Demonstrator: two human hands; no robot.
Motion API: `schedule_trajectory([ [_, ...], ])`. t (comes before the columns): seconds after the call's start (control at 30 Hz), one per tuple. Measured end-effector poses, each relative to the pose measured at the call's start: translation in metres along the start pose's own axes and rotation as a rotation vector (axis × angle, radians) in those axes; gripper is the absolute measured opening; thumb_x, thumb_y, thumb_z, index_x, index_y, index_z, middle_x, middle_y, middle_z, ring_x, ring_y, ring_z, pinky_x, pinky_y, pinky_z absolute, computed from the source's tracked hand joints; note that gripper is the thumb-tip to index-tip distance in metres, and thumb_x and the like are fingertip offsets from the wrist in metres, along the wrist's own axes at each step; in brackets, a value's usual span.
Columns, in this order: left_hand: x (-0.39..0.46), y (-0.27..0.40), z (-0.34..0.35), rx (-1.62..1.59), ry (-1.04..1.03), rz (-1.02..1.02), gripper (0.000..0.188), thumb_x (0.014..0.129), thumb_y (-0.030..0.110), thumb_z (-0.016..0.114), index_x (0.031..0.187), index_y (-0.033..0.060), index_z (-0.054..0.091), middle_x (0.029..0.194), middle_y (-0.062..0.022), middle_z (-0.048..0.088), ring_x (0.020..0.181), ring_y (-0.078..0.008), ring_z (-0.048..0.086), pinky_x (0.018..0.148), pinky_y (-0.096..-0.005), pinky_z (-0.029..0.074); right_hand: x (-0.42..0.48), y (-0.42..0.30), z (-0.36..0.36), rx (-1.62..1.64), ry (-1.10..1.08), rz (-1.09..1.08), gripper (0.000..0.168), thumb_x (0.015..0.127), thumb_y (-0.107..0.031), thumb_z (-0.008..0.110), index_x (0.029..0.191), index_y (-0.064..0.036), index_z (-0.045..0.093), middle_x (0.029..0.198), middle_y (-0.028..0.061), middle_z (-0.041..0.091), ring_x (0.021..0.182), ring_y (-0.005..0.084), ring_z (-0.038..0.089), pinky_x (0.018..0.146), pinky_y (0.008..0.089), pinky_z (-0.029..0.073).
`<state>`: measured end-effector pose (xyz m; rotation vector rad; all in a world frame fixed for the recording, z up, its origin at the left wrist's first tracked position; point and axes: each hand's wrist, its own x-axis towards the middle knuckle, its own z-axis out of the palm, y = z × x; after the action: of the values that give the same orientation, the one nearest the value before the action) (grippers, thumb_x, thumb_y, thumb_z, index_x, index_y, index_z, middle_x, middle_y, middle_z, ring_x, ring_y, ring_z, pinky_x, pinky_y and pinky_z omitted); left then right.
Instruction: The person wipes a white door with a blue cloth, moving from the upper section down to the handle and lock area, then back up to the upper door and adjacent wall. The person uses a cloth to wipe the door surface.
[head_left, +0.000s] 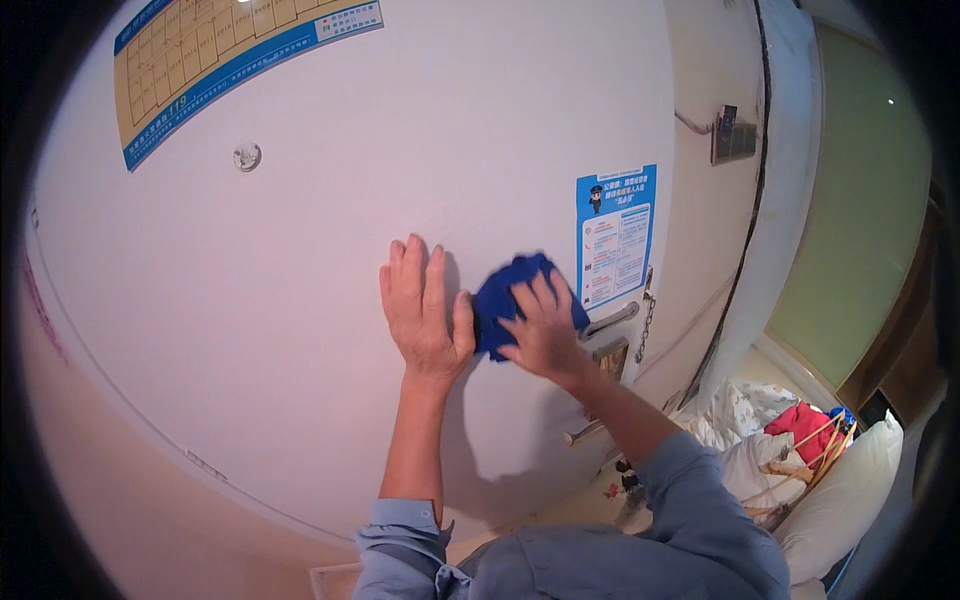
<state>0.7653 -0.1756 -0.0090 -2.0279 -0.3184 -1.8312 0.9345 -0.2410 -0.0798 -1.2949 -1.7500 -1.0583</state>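
Note:
A white door (322, 315) fills most of the view before me. My left hand (424, 319) lies palm-down against it, fingers pointing up and slightly apart, with nothing in it. Just to its right, my right hand (547, 334) presses a bunched dark blue cloth (496, 300) onto the door surface, fingers spread over the fabric. The cloth's left edge meets my left thumb. Beside its lower right edge is a metal lever handle (613, 320), partly hidden by the cloth and hand. The lock plate (611, 358) below it is partly covered by my right forearm.
A door chain (646, 330) hangs by the handle, under a blue-and-white notice (615, 236). A peephole (247, 156) and a floor-plan poster (225, 75) are higher up. At right are a wall switch (739, 142), a white pillow (847, 495) and piled linens with red fabric (802, 433).

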Motion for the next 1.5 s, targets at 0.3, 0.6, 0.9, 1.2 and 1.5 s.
schedule_trajectory([
  [0.3,-0.031,-0.018,-0.01,-0.042,0.156,0.065,0.046,0.098,0.018,0.045,0.138,-0.0037,0.043,0.143,-0.0267,0.044,0.135,-0.0452,0.041,0.115,-0.0556,0.025,0.11,-0.012,-0.013,-0.097,0.329,0.156,0.059,0.065,-0.036,0.079,0.114,-0.008,0.064,0.145,0.025,0.036,0.139,0.0453,0.026,0.112,0.0633,0.017],
  [0.6,-0.031,-0.023,-0.01,-0.082,0.162,0.061,0.044,0.098,0.019,0.045,0.135,-0.0041,0.046,0.139,-0.026,0.049,0.133,-0.0448,0.044,0.115,-0.0563,0.024,-0.001,-0.018,0.008,-0.055,0.003,0.157,0.04,0.06,-0.039,0.083,0.09,-0.012,0.079,0.131,0.0168,0.051,0.13,0.0401,0.041,0.112,0.0584,0.023],
  [0.9,-0.031,-0.019,-0.008,-0.053,0.146,0.051,0.041,0.092,0.007,0.047,0.132,-0.0037,0.049,0.138,-0.0215,0.051,0.135,-0.0424,0.042,0.116,-0.0554,0.021,0.031,0.078,-0.024,-0.202,0.413,0.521,0.058,0.09,-0.035,0.061,0.127,0.007,0.049,0.145,0.0379,0.029,0.141,0.0496,0.021,0.116,0.0592,0.012],
  [1.2,-0.03,-0.02,-0.01,-0.047,0.138,0.067,0.038,0.088,0.002,0.048,0.125,-0.0033,0.054,0.135,-0.0218,0.053,0.135,-0.0418,0.042,0.117,-0.0548,0.021,-0.024,0.056,0.012,-0.217,0.434,0.763,0.059,0.096,-0.033,0.057,0.133,0.009,0.041,0.142,0.042,0.029,0.139,0.053,0.02,0.114,0.0591,0.015],
  [1.5,-0.032,-0.019,-0.007,-0.071,0.157,0.052,0.036,0.081,-0.003,0.046,0.114,-0.0017,0.06,0.136,-0.0209,0.053,0.137,-0.0415,0.041,0.117,-0.0561,0.02,-0.073,0.016,0.013,-0.25,0.222,0.677,0.059,0.093,-0.032,0.061,0.128,0.01,0.039,0.131,0.0422,0.036,0.135,0.0563,0.025,0.111,0.0637,0.017],
])
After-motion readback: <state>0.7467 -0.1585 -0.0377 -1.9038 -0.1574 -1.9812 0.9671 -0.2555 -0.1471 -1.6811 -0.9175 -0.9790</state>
